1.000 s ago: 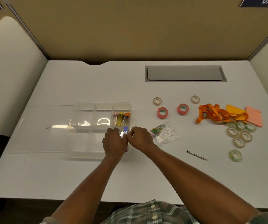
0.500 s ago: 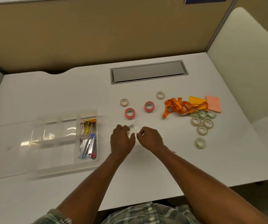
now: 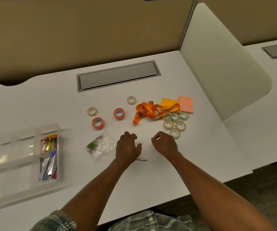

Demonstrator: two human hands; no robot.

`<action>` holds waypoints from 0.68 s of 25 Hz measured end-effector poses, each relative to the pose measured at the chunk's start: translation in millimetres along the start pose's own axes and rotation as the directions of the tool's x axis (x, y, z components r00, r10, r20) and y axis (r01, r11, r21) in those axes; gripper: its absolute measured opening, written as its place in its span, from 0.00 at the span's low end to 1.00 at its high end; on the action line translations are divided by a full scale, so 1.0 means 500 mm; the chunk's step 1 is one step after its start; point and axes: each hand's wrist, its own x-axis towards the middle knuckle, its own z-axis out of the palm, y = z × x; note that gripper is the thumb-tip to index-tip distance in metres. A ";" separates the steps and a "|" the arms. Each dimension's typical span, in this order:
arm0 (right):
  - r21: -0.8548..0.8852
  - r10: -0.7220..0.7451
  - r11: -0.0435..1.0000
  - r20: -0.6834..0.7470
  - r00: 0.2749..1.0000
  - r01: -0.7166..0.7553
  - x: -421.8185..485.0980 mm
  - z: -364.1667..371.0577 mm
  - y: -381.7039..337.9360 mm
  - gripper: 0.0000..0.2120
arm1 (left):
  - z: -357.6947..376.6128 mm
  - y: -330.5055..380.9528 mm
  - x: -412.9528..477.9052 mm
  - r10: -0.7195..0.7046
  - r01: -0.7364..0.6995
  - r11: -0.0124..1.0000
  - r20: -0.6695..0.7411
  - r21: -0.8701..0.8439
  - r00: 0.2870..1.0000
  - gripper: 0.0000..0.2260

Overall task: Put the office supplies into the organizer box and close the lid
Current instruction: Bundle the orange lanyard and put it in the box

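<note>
- Organizer box: lid open, at the desk's left edge; only the right-hand compartments hold items, pens and clips.
- Still loose on the desk: bag of paper clips, pencil, two pink tape rolls, small clear rolls, orange lanyard, sticky notes.
- Left hand: fingers loosely curled, holding nothing visible, over the pencil.
- Right hand: fingers curled; contents cannot be told; beside the clear rolls.
- Change: half a second ago both hands met over the clip bag; now they sit apart, further right.
- Judgement: early stage; most supplies and the lid remain.
</note>
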 end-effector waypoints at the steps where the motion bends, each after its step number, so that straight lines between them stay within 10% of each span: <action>1: 0.007 0.007 1.000 -0.012 1.000 -0.007 0.015 -0.015 0.015 0.07 | 0.011 0.011 0.008 0.008 -0.008 1.000 0.024 0.015 1.000 0.18; 17: -0.014 -0.273 0.962 -0.117 0.955 0.273 0.244 -0.159 0.030 0.12 | 0.097 0.095 0.123 0.055 -0.122 0.965 0.273 0.233 0.960 0.28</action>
